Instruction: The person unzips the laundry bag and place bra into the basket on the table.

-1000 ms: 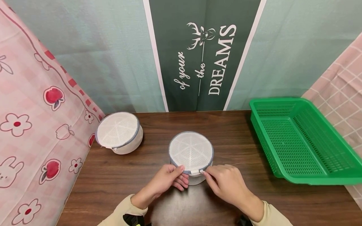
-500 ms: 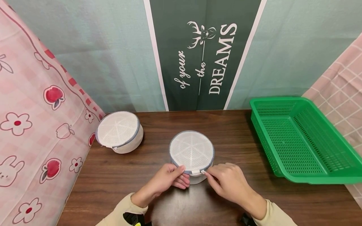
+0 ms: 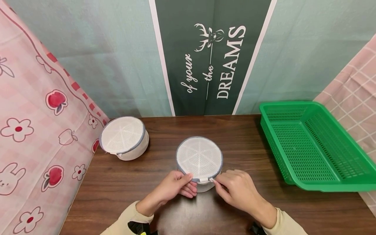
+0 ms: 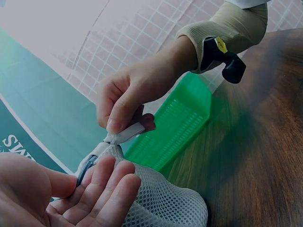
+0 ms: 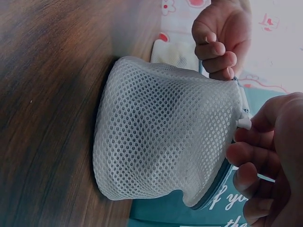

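A round white mesh laundry bag (image 3: pixel 199 157) with a blue-grey zipped rim stands upright on the table in front of me. My left hand (image 3: pixel 178 186) pinches the rim at the front left between thumb and fingers. Just to the right, my right hand (image 3: pixel 236 187) pinches the small white zipper pull (image 5: pixel 244 124) at the rim's front. In the right wrist view the bag's mesh side (image 5: pixel 156 127) bulges, and what is inside cannot be made out. A second mesh laundry bag (image 3: pixel 123 135) of the same kind stands at the back left, touched by neither hand.
A green plastic basket (image 3: pixel 289 179) with slotted walls stands at the right of the brown wooden table (image 3: pixel 117 186). A pink patterned cloth (image 3: pixel 35 137) hangs along the left, a green printed cloth (image 3: pixel 117 65) behind, and a pink checked cloth (image 3: pixel 355 88) at the right.
Both hands keep their grip on the bag's rim and zipper pull. The right hand has shifted very slightly to the right; the bag stays nearly in place.
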Available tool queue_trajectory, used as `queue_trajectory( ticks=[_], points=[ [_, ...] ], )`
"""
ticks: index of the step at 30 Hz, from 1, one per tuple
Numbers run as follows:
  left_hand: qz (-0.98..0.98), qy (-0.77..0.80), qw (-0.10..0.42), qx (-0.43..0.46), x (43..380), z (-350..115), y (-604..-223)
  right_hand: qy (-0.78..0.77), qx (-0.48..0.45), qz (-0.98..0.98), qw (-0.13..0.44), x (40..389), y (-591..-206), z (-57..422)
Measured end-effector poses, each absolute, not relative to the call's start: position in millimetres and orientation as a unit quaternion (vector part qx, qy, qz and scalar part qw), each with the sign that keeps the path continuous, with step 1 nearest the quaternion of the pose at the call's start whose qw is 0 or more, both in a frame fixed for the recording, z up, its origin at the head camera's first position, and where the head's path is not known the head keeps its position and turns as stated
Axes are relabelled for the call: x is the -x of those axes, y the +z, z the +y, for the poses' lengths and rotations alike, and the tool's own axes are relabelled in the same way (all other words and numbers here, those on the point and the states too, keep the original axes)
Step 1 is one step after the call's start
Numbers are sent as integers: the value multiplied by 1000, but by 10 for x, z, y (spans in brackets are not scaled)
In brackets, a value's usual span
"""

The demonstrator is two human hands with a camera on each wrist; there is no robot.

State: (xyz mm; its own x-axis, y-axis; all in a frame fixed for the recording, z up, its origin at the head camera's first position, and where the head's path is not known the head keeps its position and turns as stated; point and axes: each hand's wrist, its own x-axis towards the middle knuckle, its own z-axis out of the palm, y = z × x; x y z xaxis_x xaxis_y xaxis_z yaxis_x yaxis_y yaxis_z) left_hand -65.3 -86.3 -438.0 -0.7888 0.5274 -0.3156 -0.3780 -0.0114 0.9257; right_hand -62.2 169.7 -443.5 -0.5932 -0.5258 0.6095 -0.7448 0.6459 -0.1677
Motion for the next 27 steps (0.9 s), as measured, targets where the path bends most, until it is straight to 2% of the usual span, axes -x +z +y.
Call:
queue_trajectory(
  ticks=[12, 27],
  points=[
    [619, 712, 326, -65, 656, -853, -4377, 194, -352, -880, 251, 602, -4384, 1700],
    [614, 716, 325, -70, 653, -886, -4376, 185, -329, -878, 294, 655, -4338, 1845]
  ],
)
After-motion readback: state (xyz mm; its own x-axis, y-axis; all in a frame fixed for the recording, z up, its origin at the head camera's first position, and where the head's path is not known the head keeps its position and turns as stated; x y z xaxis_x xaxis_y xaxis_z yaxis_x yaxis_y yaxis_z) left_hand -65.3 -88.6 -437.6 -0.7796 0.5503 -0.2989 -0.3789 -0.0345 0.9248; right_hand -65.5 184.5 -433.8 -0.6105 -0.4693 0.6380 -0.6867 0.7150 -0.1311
